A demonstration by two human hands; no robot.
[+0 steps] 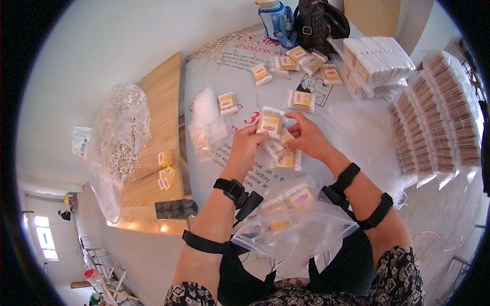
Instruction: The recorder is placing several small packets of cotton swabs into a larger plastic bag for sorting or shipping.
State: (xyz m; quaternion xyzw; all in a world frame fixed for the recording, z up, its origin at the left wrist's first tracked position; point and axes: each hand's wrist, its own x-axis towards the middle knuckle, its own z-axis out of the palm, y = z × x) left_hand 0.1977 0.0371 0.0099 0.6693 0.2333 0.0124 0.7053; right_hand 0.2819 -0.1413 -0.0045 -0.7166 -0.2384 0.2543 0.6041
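My left hand (248,145) grips a small clear pack of cotton swabs (270,121) with a yellow label, its thumb across the lower front. Close beside it, my right hand (310,136) has its thumb and fingers bent around the edge of a second swab pack (285,138), tilted and partly covered. Another swab pack (289,161) lies just under the hands. Nearer to me, a clear zip bag (298,229) gapes with a few swab packs inside. Ahead of my hands rest two single packs, one at the left (227,104) and one at the right (301,101).
Several more swab packs (287,62) are scattered farther back. Bagged stacks (380,64) and large bags of swabs (439,117) fill the right side. Clear plastic bags (208,122) lie left. A wooden board (162,97) holds a bag of loose swabs (122,137). A blue bottle (277,23) and backpack (321,28) stand behind.
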